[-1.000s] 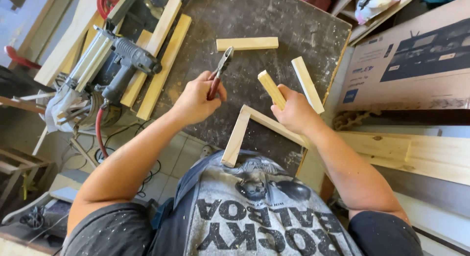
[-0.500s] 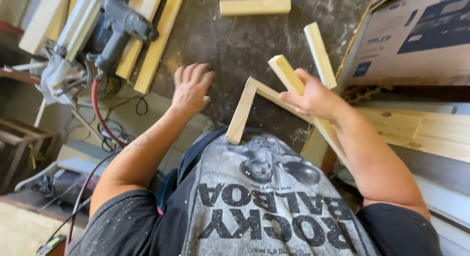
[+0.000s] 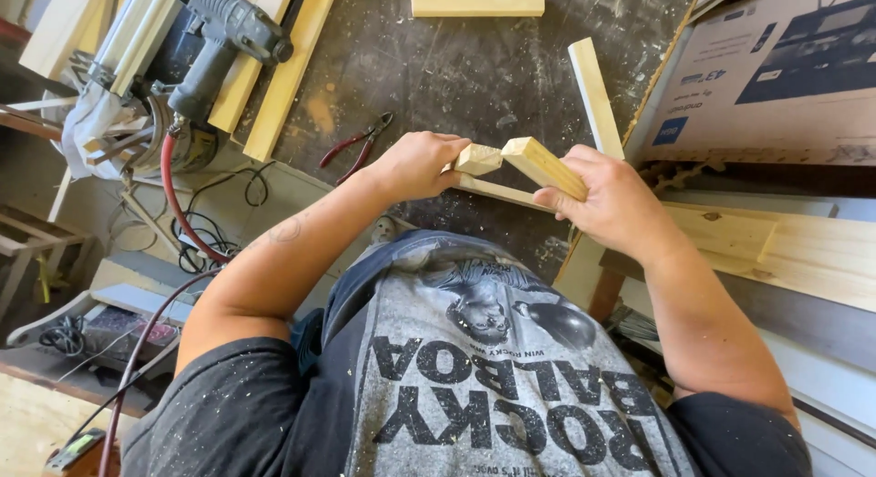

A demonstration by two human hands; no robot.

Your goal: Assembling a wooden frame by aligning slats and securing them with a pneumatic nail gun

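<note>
My left hand [image 3: 415,162] grips the end of one arm of an L-shaped wooden frame [image 3: 481,158], raised above the dark worktable [image 3: 456,76]. My right hand [image 3: 613,202] holds a short pale wooden block [image 3: 543,167] and presses it against the frame's other arm [image 3: 497,192]. The two hands are close together in front of my chest. Red-handled pliers [image 3: 354,150] lie on the table just left of my left hand.
A nail gun [image 3: 219,39] with a red hose [image 3: 173,203] rests on long wooden strips [image 3: 283,76] at the table's left. A short wooden block [image 3: 476,1] lies at the far side, a wooden slat [image 3: 595,94] at the right. A printed cardboard box [image 3: 776,76] stands at the right, above planks [image 3: 803,249].
My left hand put the pliers down on the table and moved right to take the end of the L-shaped frame. The frame has been lifted and turned towards me.
</note>
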